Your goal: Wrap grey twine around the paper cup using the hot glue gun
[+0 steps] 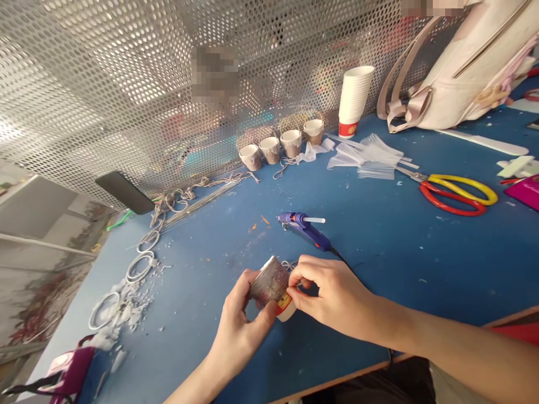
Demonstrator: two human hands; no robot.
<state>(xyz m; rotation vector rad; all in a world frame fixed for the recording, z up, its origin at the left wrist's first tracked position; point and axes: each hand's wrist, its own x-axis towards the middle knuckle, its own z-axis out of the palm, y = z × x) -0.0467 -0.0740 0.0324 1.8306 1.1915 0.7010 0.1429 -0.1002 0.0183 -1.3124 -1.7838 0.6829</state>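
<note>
My left hand [248, 314] grips a small paper cup [272, 283] partly wrapped in grey-brown cord, tilted over the table. A red and yellow print and a white end remain uncovered on the cup's lower right. My right hand [324, 292] is closed in a pinch against the cup's right side. Loops of thin cord [289, 265] show just behind its fingers, and they seem to run toward the pinch, though the fingertips hide what is between them. Beyond the hands lies a blue glue gun [305, 225] with a white glue stick in its back.
Several cord-wrapped cups [292, 144] stand along a perforated metal screen [168, 84]. A stack of paper cups [356, 101], white mesh strips [370, 157], scissors [458, 193] and a bag [458, 73] are on the right. Cut white rings [140, 266], scraps and a phone [125, 192] are left.
</note>
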